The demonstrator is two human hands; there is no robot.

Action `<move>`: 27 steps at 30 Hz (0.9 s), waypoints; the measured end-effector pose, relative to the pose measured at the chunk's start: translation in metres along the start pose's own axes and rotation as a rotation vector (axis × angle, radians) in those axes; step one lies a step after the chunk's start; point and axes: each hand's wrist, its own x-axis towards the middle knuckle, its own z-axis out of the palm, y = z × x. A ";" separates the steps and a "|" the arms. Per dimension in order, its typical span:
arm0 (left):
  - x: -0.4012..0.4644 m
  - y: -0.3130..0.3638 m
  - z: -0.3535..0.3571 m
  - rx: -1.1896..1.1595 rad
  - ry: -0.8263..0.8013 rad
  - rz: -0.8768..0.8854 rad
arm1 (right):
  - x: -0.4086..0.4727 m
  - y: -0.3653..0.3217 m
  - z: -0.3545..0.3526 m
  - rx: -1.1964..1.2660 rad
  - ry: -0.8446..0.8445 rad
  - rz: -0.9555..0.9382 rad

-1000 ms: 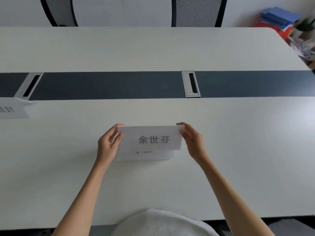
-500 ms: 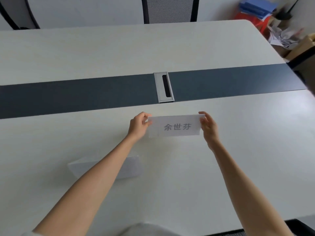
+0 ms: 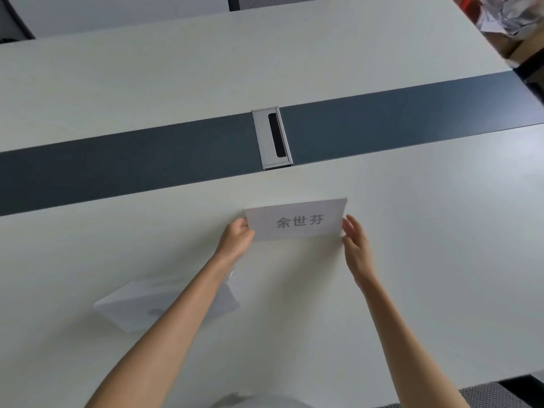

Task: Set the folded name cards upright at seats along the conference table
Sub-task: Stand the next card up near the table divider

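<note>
I see the name card (image 3: 295, 219) standing on the pale worktop (image 3: 426, 231), just my side of the dark centre strip (image 3: 147, 160) and the cable hatch (image 3: 272, 137), printed face toward me. My left hand (image 3: 237, 238) has its grip narrowed on the card's left edge, fingertips pinching it. My right hand (image 3: 356, 245) sits at the right edge with fingers loosely spread; I cannot tell whether they touch the paper. The card lies between both hands. A stack of remaining cards (image 3: 129, 307) rests flat nearer me, partly under my left forearm.
</note>
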 end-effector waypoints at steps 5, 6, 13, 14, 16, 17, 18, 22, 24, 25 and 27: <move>0.007 0.009 0.006 -0.141 -0.018 0.066 | 0.022 -0.006 0.011 -0.023 -0.043 -0.030; 0.009 0.013 0.005 -0.161 -0.015 0.076 | 0.031 -0.009 0.012 -0.027 -0.058 -0.032; 0.040 0.032 -0.003 -0.237 0.017 0.109 | 0.079 -0.033 0.021 -0.048 -0.126 -0.066; 0.042 0.033 -0.004 -0.242 0.017 0.103 | 0.083 -0.033 0.022 -0.052 -0.131 -0.066; 0.043 0.035 -0.005 -0.248 0.002 0.094 | 0.085 -0.033 0.022 -0.068 -0.144 -0.061; 0.042 0.035 -0.006 -0.241 -0.008 0.092 | 0.085 -0.033 0.022 -0.095 -0.148 -0.052; 0.040 0.035 -0.009 -0.224 -0.014 0.088 | 0.083 -0.035 0.022 -0.134 -0.141 -0.044; 0.024 0.029 -0.042 -0.031 0.048 0.084 | 0.048 -0.031 0.030 -0.187 -0.014 -0.050; 0.007 0.020 -0.072 0.064 0.093 0.162 | 0.015 -0.023 0.041 -0.151 -0.108 -0.071; -0.004 0.013 -0.088 0.092 0.130 0.184 | -0.005 -0.018 0.048 -0.151 -0.205 -0.085; -0.026 -0.004 -0.118 0.116 0.220 0.202 | -0.044 -0.012 0.061 -0.194 -0.416 -0.117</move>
